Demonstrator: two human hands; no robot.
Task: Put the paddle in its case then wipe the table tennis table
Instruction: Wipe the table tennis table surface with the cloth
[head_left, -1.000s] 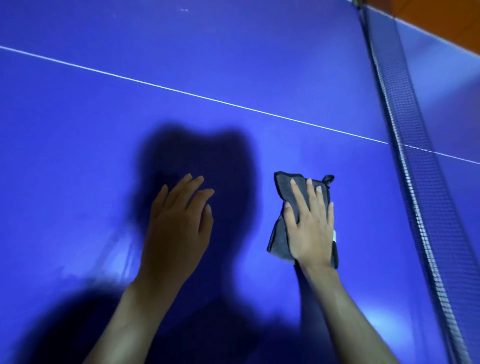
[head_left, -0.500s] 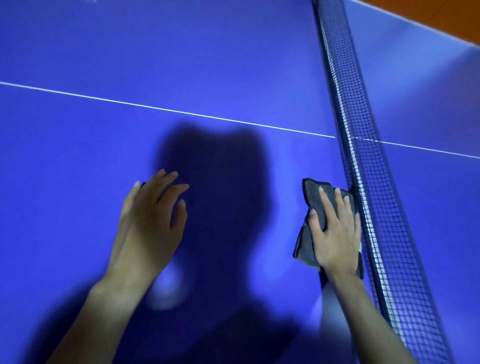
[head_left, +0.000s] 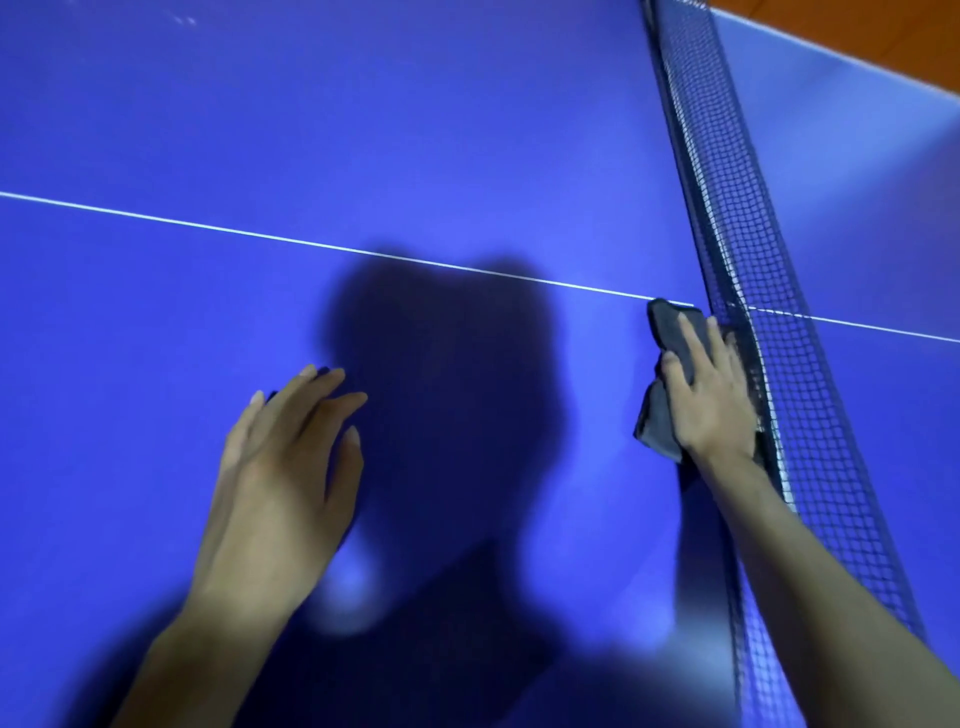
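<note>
The right grip (head_left: 711, 395) is unclenched, its straight fingers pressing the grey cloth (head_left: 655, 421) flat on the blue tabletop (head_left: 363, 130), tight against the foot of the net (head_left: 810, 415). Even palm pressure and overlapping strokes along the net should serve best. The left grip (head_left: 280, 467), released and holding nothing, is splayed low over the tabletop. The paddle and its case are out of view.

Dim, glossy glare, blurred edges

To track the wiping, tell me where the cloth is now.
In the head view the grey cloth lies on the right, flat on the table under the right hand, against the foot of the net, just below the white centre line.
</note>
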